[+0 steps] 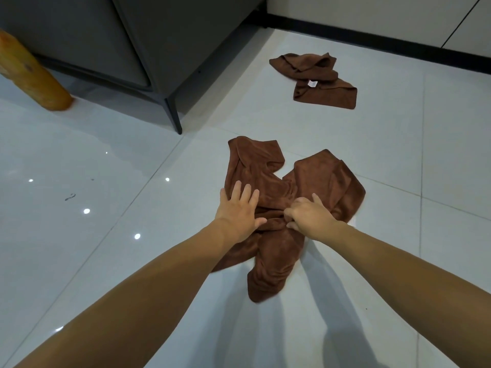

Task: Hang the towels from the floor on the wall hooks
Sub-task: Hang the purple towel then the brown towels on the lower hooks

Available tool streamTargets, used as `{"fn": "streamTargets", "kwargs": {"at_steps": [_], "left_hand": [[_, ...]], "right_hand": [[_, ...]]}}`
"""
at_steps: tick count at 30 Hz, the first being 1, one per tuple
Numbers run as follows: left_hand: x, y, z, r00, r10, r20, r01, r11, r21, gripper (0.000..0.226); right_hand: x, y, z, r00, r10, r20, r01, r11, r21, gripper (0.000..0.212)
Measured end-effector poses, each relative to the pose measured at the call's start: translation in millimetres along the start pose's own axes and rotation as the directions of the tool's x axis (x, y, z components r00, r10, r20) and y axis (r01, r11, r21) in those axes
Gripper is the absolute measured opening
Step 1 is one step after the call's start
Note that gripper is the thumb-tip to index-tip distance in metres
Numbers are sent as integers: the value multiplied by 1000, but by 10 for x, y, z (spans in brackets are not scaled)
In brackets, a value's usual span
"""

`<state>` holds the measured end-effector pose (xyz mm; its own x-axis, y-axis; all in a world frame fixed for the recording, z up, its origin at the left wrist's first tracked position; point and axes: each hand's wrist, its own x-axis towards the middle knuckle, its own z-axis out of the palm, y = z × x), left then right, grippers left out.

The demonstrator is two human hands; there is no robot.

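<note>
The left grip lies flat, fingers apart, on the near towel; the right grip clamps its folds (far towel beyond).

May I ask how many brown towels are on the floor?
2: the near towel under the left hand, gripped by the right hand; the far towel by the baseboard. Folds may hide another.

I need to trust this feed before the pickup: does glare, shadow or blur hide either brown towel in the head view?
Head view: no; light glints dot the glossy white tile floor at left; soft arm shadows fall mostly on tile beside the near crumpled brown towel; the far rumpled brown towel, left hand and right hand look sharp.
</note>
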<state>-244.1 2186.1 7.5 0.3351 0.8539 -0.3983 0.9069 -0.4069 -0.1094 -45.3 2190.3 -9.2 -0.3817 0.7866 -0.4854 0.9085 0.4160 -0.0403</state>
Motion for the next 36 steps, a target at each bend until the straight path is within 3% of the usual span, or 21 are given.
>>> {"fn": "streamTargets", "kwargs": {"at_steps": [4, 7, 9, 14, 17, 20, 25, 27, 30, 34, 36], "left_hand": [[10, 48, 51, 994, 100, 46, -99, 995, -22, 78], [-4, 92, 56, 990, 134, 54, -134, 991, -9, 79], [-10, 113, 38, 986, 158, 59, -156, 987, -22, 79], [-33, 159, -27, 975, 222, 29, -221, 975, -32, 72], [-2, 164, -106, 981, 188, -38, -191, 941, -279, 54], [34, 112, -329, 992, 97, -75, -122, 715, -689, 12], [35, -43, -810, 996, 36, -79, -87, 359, -929, 26], [33, -80, -951, 994, 10, -106, -106, 201, -974, 23], [9, -100, -1177, 981, -70, -183, -180, 43, -983, 22], [-25, -131, -1428, 944, -229, -237, -248, -21, -969, 21], [-47, -148, -1506, 941, -255, -222, -251, -86, -964, 21]], "right_hand": [[-58, 40, 81, 997, 44, -66, -34, 988, 153, 8], [-88, 52, 155, 996, 88, 18, -90, 963, 256, 38], [-81, 32, 250, 993, 113, 19, -114, 951, 286, 43], [-106, -1, 197, 992, 99, -82, -51, 887, 459, 18], [-216, 44, -119, 980, 28, -196, 99, 788, 608, 9], [-305, 77, -362, 958, 53, -284, 179, 662, 728, 7], [-435, 108, -687, 911, 237, -337, 208, 441, 873, 10], [-511, 138, -840, 903, 266, -337, 234, 352, 906, 20], [-586, 211, -985, 931, 213, -296, 240, 255, 937, 32], [-646, 243, -1058, 951, 128, -280, 236, 281, 930, 46], [-664, 229, -1118, 950, 119, -290, 247, 285, 926, 42]]}}
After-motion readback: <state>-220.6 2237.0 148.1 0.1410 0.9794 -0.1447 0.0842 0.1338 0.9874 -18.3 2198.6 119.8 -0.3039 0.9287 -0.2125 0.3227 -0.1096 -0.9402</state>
